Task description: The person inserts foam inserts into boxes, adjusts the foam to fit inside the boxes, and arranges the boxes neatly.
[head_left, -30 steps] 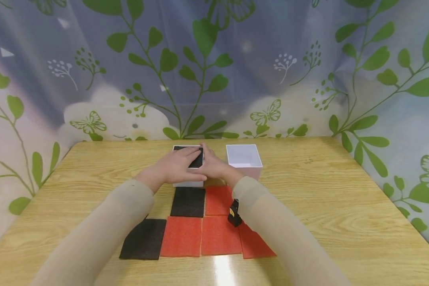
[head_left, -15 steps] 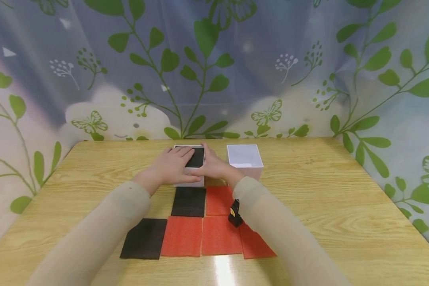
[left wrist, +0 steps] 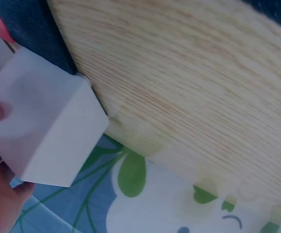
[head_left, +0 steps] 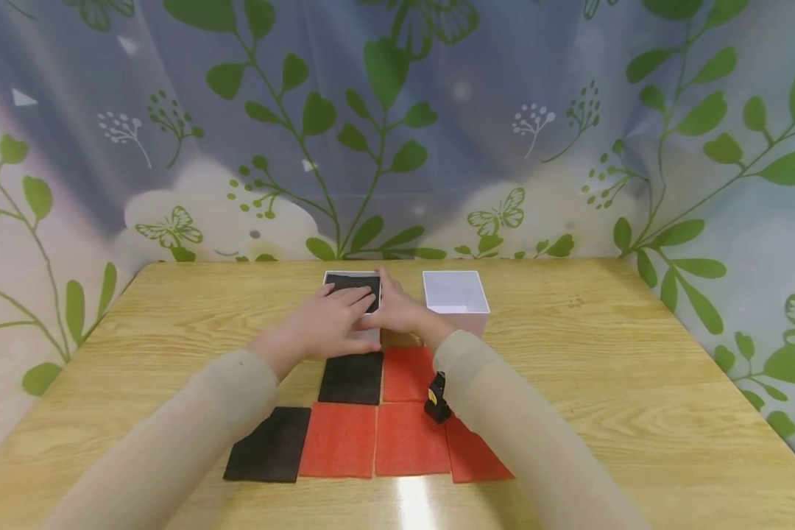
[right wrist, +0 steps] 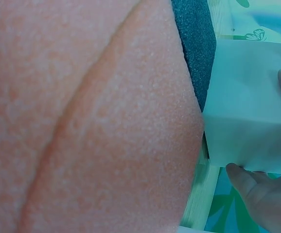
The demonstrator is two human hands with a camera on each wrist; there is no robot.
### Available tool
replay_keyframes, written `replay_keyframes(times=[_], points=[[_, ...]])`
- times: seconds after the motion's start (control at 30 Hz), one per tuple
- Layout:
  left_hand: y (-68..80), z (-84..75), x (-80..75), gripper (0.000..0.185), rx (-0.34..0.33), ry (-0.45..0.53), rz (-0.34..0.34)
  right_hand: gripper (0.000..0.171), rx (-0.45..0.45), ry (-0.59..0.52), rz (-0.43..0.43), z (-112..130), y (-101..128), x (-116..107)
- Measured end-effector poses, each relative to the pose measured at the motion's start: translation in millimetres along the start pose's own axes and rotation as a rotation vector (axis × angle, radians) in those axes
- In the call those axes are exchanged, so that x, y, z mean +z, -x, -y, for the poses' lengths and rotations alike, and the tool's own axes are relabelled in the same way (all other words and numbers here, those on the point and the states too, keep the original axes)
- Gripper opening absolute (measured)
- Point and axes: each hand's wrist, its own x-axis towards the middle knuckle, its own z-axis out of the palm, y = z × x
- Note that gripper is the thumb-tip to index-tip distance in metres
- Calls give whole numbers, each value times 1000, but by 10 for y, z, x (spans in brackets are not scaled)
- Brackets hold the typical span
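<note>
Head-camera view: a person in pale beige sleeves works at a wooden worktop hung about with leaf-and-butterfly printed cloth. Both hands meet at a small white box near the worktop's far middle, which holds a black foam square at its top. The left hand lies flat over the box, fingers straight and slightly spread, their tips resting on the black foam. The right hand presses against the box's right side, fingers extended along the wall; whether the thumb curls under cannot be told. Just right of it stands a second white box, open and showing a white interior. Nearer the person, flat foam squares lie edge to edge on the worktop: a black one touching the first box's near side, another black one at the lower left, and red ones between and beside them. A small black device hangs at the right wrist.
</note>
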Motion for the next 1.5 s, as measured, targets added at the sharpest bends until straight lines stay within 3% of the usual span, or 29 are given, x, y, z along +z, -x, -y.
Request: replay_keyframes(times=[0.1, 0.27, 0.37, 0.53, 0.73, 1.0, 1.23, 1.5], points=[[53, -53, 0, 74, 49, -34, -103, 106, -6, 5, -12, 3, -14, 8], [127, -116, 22, 43, 119, -76, -345, 100, -23, 6, -40, 17, -44, 21], [162, -138, 36, 34, 116, -32, -412, 100, -21, 24, -39, 17, -71, 32], [178, -167, 61, 32, 58, 55, -374, 99, -11, 36, -34, 17, -85, 53], [179, -186, 69, 35, -7, 79, -335, 99, -7, 32, -31, 19, -95, 69], [196, -176, 82, 33, -15, 52, -356, 99, -30, 19, -27, 23, -100, 62], [173, -207, 94, 32, -4, 80, -329, 100, -26, 7, -31, -22, -81, 71], [123, -205, 108, 26, 1, 75, -409, 102, -41, 3, -27, -16, -53, 10]])
